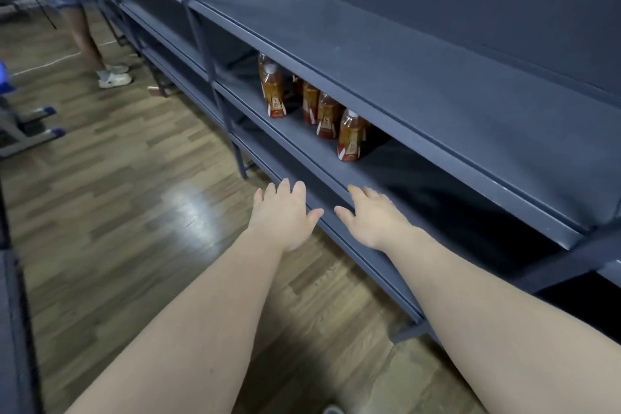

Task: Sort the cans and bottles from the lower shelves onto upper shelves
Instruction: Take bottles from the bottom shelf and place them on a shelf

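Bottles (327,116) were ranged mid-frame on a lower shelf (312,151); left grip (285,212) and right grip (373,218) were held wide, empty, below them. The nearest was best clasped round its body, upright.

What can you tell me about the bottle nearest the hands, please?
The nearest bottle is clear plastic, holding amber drink, with a white cap and a red and gold label. It stands upright near the front edge of a grey shelf. Neither the left hand nor the right hand touches it.

a shop: long dark shelving (386,54) stocked with drink bottles (349,136).
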